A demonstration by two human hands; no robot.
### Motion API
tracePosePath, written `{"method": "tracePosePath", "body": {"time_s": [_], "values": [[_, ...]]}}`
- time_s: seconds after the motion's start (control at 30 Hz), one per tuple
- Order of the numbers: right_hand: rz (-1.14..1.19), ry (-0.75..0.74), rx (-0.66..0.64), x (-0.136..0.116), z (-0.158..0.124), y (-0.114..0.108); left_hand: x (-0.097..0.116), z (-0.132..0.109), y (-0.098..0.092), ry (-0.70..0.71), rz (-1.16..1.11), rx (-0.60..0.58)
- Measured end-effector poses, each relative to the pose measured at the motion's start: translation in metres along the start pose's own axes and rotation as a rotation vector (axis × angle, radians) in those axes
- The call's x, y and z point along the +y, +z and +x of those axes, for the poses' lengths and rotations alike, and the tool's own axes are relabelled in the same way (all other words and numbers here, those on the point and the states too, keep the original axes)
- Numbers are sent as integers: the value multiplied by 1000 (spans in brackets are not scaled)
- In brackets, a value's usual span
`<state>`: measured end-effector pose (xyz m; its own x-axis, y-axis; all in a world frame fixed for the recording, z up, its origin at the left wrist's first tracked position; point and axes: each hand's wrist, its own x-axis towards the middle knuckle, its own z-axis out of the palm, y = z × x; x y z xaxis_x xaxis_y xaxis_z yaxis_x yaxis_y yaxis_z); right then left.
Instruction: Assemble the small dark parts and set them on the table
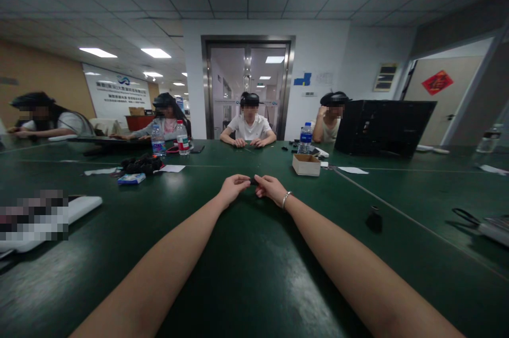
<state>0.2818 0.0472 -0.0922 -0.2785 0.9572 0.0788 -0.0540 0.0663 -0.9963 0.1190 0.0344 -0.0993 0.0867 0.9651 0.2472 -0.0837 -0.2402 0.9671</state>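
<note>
Both my arms reach forward over the dark green table point(234, 253). Between my fingertips is a small dark object point(253, 181), too small to name. My left hand point(234, 189) pinches its left end, and my right hand point(272, 189), with a silver bracelet point(286, 199) at the wrist, pinches its right end. My fingers hide much of it. Beyond my right hand stands an open cardboard box point(306, 166). A small black object point(374, 219) sits on the table to the right of my right forearm.
A monitor point(384, 127) stands at the back right. Bottles point(158, 141), a black tangled heap point(143, 163) and a blue-and-white packet point(131, 179) lie left of centre. A white device point(85, 210) is at the left. Several people sit around the table, one directly opposite point(249, 129).
</note>
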Motion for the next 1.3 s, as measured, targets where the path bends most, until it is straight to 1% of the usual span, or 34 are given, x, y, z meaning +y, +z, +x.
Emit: {"method": "tracePosePath", "body": {"time_s": [0.13, 0.33, 0.5, 0.6, 0.7, 0.87, 0.97, 1.13, 1.3], "values": [[42, -8, -40, -4, -4, 0, -1, 2, -1, -11, -18, 49], [56, -1, -18, -4, -5, 0, -1, 0, -1, 8, 5, -4], [64, -7, -39, -4, -5, 0, 1, -1, -1, 44, 12, 15], [66, -3, -50, -5, -6, -1, 2, -2, 0, 66, 44, -6], [77, 16, -23, -6, -7, -1, 3, -2, 1, 89, 76, -27], [100, 5, -38, -5, -7, 0, 3, -1, 2, 137, 98, 23], [94, 7, -32, -5, -7, -1, 3, -1, 3, 177, 156, 14], [90, 35, -1, -8, -8, 0, 4, -4, 6, 289, 295, 14], [94, 55, 31, -10, -9, 1, 15, -16, 9, 416, 452, -12]]}}
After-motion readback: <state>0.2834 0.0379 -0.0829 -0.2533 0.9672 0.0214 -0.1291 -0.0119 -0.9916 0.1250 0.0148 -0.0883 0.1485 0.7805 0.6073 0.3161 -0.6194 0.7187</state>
